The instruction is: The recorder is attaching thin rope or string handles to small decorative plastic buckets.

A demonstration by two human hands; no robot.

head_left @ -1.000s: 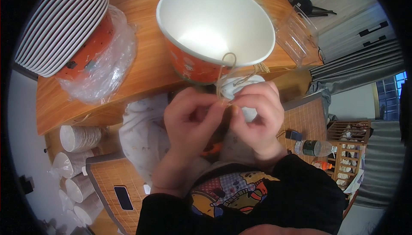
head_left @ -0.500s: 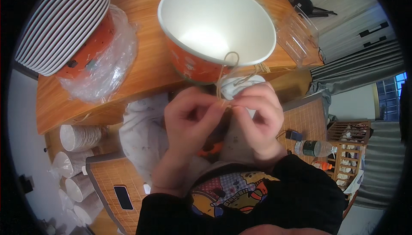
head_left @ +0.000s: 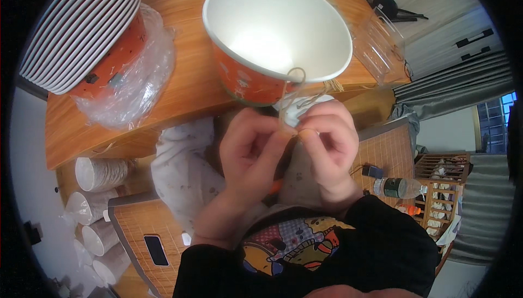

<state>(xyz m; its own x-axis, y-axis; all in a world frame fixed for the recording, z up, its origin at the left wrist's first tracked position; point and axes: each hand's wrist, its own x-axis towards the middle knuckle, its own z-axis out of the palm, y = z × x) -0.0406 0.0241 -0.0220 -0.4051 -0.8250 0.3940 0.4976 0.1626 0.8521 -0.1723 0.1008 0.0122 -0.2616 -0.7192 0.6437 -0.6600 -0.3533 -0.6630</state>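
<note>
My left hand (head_left: 248,153) and my right hand (head_left: 331,144) meet over my lap, just in front of the table edge. Each has its thumb and forefinger closed in a pinch on a length of thin tan twine (head_left: 283,102). Above the fingers the twine rises in a loop against the rim of a large paper tub, and loose strands trail over my right hand. The tub (head_left: 245,80), orange outside and white inside, stands tilted in view on the table. The fingertips nearly touch, so the bit of twine between them is mostly hidden.
A nested stack of similar orange tubs (head_left: 81,31) leans at the left in clear plastic wrap (head_left: 147,74). A clear plastic tray (head_left: 381,44) lies on the table's right. Lower down are a phone (head_left: 157,250), a bottle (head_left: 400,188) and several white cylindrical stacks (head_left: 101,175).
My left hand has shifted slightly right, closer to my right hand. The fingertips still pinch the twine, and its loop has moved slightly.
</note>
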